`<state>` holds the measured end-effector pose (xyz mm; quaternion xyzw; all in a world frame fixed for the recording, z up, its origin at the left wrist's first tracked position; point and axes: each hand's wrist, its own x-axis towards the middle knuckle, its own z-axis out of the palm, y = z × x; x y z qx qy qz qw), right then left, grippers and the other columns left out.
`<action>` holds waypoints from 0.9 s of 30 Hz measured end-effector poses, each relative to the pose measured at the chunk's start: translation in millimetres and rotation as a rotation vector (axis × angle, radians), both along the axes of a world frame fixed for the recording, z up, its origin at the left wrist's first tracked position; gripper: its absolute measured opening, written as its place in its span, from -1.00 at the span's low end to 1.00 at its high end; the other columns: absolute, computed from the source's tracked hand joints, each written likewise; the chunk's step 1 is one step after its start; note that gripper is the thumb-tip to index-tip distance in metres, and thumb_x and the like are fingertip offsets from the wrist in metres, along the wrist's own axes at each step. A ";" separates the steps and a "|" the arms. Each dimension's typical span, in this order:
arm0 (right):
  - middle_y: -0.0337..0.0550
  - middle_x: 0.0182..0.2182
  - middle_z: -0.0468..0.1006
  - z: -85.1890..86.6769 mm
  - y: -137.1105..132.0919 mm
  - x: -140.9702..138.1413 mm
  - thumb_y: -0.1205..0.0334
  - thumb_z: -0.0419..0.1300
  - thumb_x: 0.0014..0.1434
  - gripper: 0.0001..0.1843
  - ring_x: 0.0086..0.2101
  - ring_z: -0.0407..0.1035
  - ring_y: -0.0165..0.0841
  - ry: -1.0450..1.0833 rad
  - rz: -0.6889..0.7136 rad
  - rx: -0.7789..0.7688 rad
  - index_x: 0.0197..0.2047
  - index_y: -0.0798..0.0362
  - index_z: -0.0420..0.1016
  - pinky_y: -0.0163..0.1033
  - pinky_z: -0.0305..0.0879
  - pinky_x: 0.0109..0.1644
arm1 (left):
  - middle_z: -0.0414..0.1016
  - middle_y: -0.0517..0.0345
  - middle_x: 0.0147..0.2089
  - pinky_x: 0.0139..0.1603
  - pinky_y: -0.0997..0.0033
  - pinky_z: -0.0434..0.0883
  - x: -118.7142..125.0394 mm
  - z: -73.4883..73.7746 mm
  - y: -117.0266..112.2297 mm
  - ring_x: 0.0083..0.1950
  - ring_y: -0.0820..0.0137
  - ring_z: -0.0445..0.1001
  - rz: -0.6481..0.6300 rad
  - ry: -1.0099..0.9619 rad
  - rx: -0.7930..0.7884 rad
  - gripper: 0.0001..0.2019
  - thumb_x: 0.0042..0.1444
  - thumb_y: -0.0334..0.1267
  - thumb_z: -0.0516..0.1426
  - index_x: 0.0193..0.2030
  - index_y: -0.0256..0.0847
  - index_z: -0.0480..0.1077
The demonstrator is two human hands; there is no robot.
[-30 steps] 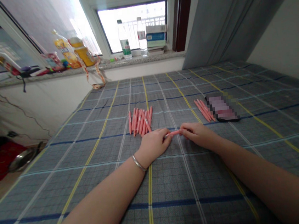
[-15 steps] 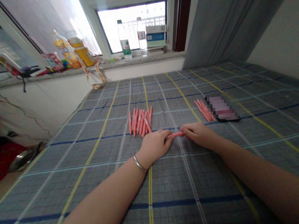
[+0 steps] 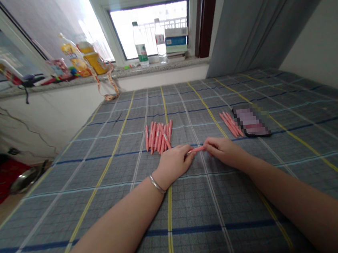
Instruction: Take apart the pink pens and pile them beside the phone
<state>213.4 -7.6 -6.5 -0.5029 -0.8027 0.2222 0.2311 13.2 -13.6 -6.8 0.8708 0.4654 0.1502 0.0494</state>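
A pink pen (image 3: 198, 149) lies sideways between my two hands, low over the checked cloth. My left hand (image 3: 176, 158), with a silver bangle at the wrist, is closed on its left end. The fingers of my right hand (image 3: 222, 150) pinch its right end, and both tips are covered. Just beyond my left hand lies a loose pile of several pink pens (image 3: 159, 137), some crossing over others. Farther right, a small row of pink pens (image 3: 231, 124) rests against a dark-edged phone (image 3: 252, 122) whose screen is blurred out.
The checked cloth (image 3: 105, 213) covers the wide surface under my arms. Behind it, a windowsill (image 3: 127, 71) carries a green-capped water bottle (image 3: 140, 45), a second clear bottle (image 3: 160, 42), stacked boxes (image 3: 176, 43) and a yellow bottle with a strap (image 3: 94, 60). A grey curtain (image 3: 248, 21) hangs at right.
The pen between my hands has tilted slightly, its right end a little higher. Both hands have shifted only slightly; the pile, the row and the phone stay put.
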 end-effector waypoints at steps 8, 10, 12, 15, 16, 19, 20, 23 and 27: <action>-0.24 -0.51 0.41 -3.9 1.0 0.6 0.09 -0.02 0.18 -0.76 -0.50 0.27 -0.42 0.078 0.013 -0.026 -0.27 0.06 0.35 -0.30 0.11 -0.41 | 0.47 0.13 -0.28 -0.31 0.49 0.30 -0.5 1.3 -0.5 -0.26 0.42 0.42 0.008 0.005 0.002 -0.63 0.24 -0.06 -0.16 -0.23 -0.17 0.39; -0.21 -0.45 0.45 -5.6 0.9 0.4 0.09 0.03 0.15 -0.72 -0.50 0.27 -0.42 0.131 0.007 -0.036 -0.15 0.06 0.33 -0.30 0.14 -0.41 | 0.46 0.12 -0.30 -0.33 0.50 0.29 -0.4 2.0 -0.9 -0.29 0.43 0.42 0.021 0.012 -0.001 -0.63 0.24 -0.06 -0.16 -0.24 -0.18 0.39; -0.19 -0.42 0.47 -6.2 0.7 0.0 0.08 0.04 0.14 -0.74 -0.49 0.29 -0.42 0.132 0.007 -0.034 -0.18 0.07 0.34 -0.30 0.14 -0.40 | 0.46 0.13 -0.30 -0.33 0.49 0.29 -0.4 2.3 -1.2 -0.29 0.43 0.41 0.021 0.012 0.003 -0.63 0.24 -0.06 -0.16 -0.24 -0.18 0.39; -0.19 -0.45 0.46 -4.6 0.6 -0.4 0.08 0.00 0.18 -0.74 -0.47 0.29 -0.40 0.098 0.009 -0.031 -0.26 0.06 0.38 -0.30 0.11 -0.40 | 0.46 0.13 -0.29 -0.34 0.49 0.30 -0.5 1.8 -1.3 -0.29 0.41 0.42 0.015 0.005 0.016 -0.63 0.24 -0.06 -0.16 -0.23 -0.16 0.39; -0.21 -0.48 0.45 -3.7 0.7 -0.5 0.08 -0.02 0.19 -0.73 -0.47 0.29 -0.40 0.086 0.009 -0.030 -0.28 0.06 0.39 -0.30 0.10 -0.41 | 0.46 0.14 -0.29 -0.35 0.49 0.29 -0.6 1.6 -1.2 -0.29 0.41 0.42 0.014 0.004 0.020 -0.64 0.24 -0.05 -0.16 -0.23 -0.16 0.39; -0.22 -0.52 0.43 -1.5 0.7 -0.6 0.10 -0.03 0.19 -0.73 -0.48 0.27 -0.40 0.053 0.002 -0.022 -0.32 0.06 0.40 -0.31 0.05 -0.43 | 0.46 0.15 -0.29 -0.35 0.49 0.29 -0.6 1.4 -1.0 -0.29 0.41 0.42 0.010 0.006 0.029 -0.64 0.24 -0.05 -0.15 -0.22 -0.15 0.38; -0.23 -0.52 0.42 -1.1 0.7 -0.6 0.11 -0.03 0.19 -0.74 -0.48 0.27 -0.40 0.046 0.000 -0.017 -0.33 0.07 0.39 -0.31 0.05 -0.42 | 0.46 0.15 -0.28 -0.35 0.49 0.28 -0.5 1.6 -1.0 -0.29 0.41 0.42 0.009 0.007 0.029 -0.64 0.24 -0.05 -0.15 -0.22 -0.15 0.38; -0.25 -0.56 0.39 -1.0 0.8 -0.2 0.12 -0.06 0.20 -0.70 -0.49 0.25 -0.41 0.013 0.001 0.002 -0.45 0.06 0.35 -0.30 0.03 -0.42 | 0.47 0.13 -0.26 -0.35 0.50 0.28 -0.2 2.6 -1.3 -0.27 0.42 0.42 0.007 0.013 0.024 -0.64 0.24 -0.05 -0.16 -0.21 -0.17 0.37; -0.26 -0.62 0.34 -1.3 1.4 0.5 0.09 -0.11 0.22 -0.60 -0.52 0.23 -0.42 -0.027 0.023 -0.006 -0.57 0.05 0.27 -0.30 0.01 -0.44 | 0.47 0.12 -0.25 -0.33 0.49 0.28 0.0 3.2 -2.2 -0.26 0.41 0.42 0.001 0.033 0.028 -0.62 0.24 -0.04 -0.18 -0.20 -0.17 0.37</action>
